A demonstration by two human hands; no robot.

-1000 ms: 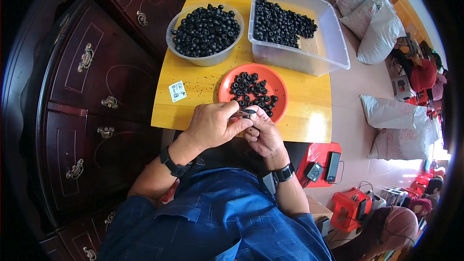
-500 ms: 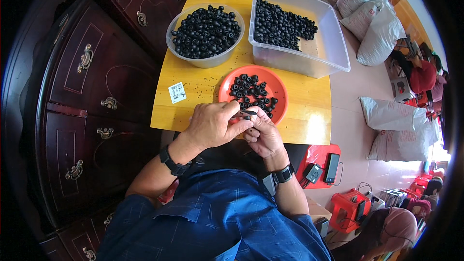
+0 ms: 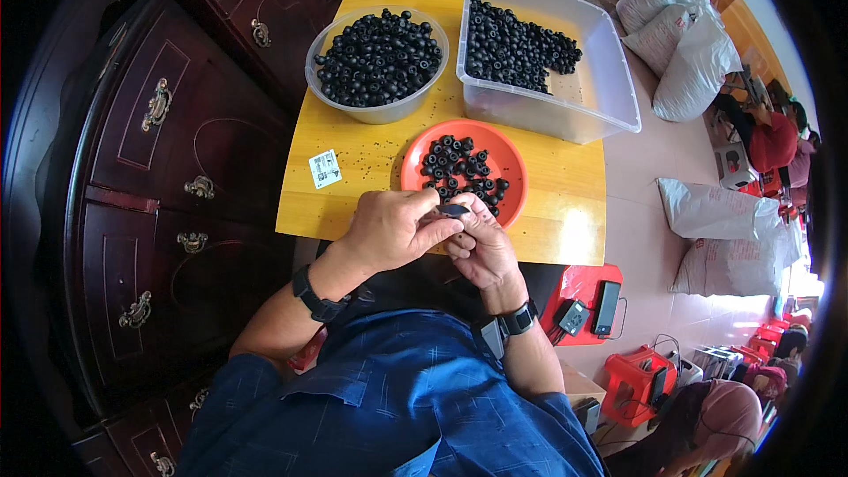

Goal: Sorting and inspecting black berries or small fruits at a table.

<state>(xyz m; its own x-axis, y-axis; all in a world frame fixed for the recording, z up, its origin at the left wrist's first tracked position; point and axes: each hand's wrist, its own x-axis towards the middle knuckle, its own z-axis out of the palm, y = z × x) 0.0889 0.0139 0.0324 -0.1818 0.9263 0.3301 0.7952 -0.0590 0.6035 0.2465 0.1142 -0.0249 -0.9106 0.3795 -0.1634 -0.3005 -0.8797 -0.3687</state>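
Observation:
Both hands meet just over the near rim of an orange plate [image 3: 513, 152]. A small dark pointed tool [image 3: 454, 209], perhaps a blade or tweezers, juts out between the thumb and forefinger of my left hand [image 3: 389, 228]. Against its tip, my right hand [image 3: 485, 247] is closed in a pinch. Whatever the right fingers grip is too small and covered to make out. Several small round black hollow parts [image 3: 458, 159], rubber-like, lie on the plate beyond my fingers.
At the back left of the yellow table [image 3: 353, 203] stands a clear round tub [image 3: 380, 112] heaped with black parts. A clear rectangular bin [image 3: 548, 119] holds more at the back right. A white label [image 3: 324, 169] and dark crumbs lie left. Dark wooden drawers [image 3: 150, 177] flank the table; white sacks [image 3: 689, 79] stand right.
The dark tool has turned slightly between my fingers, and its flat pointed end shows more broadly now. Both hands stay in nearly the same place over the plate's rim.

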